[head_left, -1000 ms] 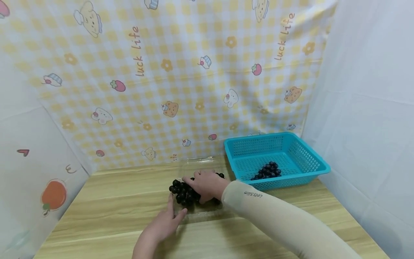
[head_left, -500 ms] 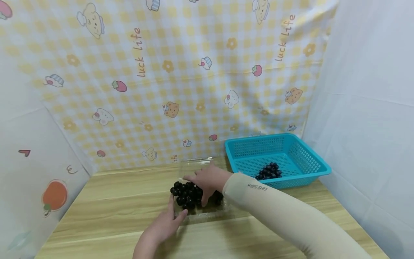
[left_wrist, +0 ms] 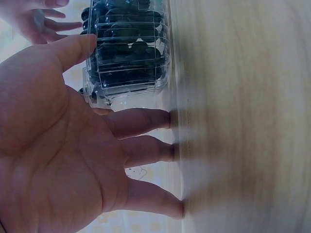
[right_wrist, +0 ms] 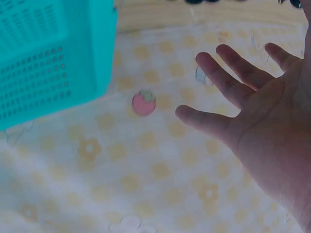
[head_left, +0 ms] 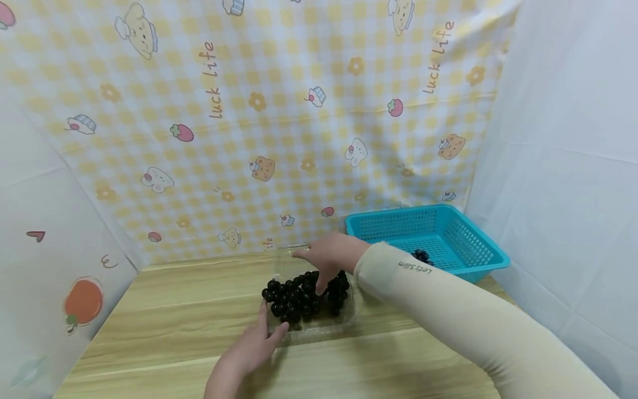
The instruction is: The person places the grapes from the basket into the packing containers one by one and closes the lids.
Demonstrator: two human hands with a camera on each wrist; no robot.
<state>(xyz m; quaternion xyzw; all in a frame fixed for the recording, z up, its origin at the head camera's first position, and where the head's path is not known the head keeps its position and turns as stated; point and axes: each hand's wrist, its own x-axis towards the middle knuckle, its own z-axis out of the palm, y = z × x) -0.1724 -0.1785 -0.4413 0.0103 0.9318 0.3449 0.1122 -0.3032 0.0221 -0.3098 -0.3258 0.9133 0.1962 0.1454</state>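
Note:
Dark grapes [head_left: 294, 299] lie in a clear plastic box [head_left: 319, 331] whose lid stands open toward the curtain. At the box's near left corner my left hand [head_left: 251, 343] rests with spread fingers; in the left wrist view its thumb touches the side of the box [left_wrist: 129, 63] and other fingertips reach the table. My right hand [head_left: 334, 257] is above the back of the box, fingers spread and holding nothing, as the right wrist view shows the hand [right_wrist: 272, 111] beside the basket. In the blue basket [head_left: 478, 269] more grapes [head_left: 422, 256] are partly hidden by the right sleeve.
The blue basket stands at the back right of the wooden table [head_left: 189, 310], close to the box. A yellow checked curtain [head_left: 299, 127] hangs behind, with white sheets at both sides. The right forearm crosses over the table's right part.
My right hand has lifted off the grapes and moved back and right, uncovering more of them. My left hand has stayed at the box corner. The sleeve now covers more of the basket.

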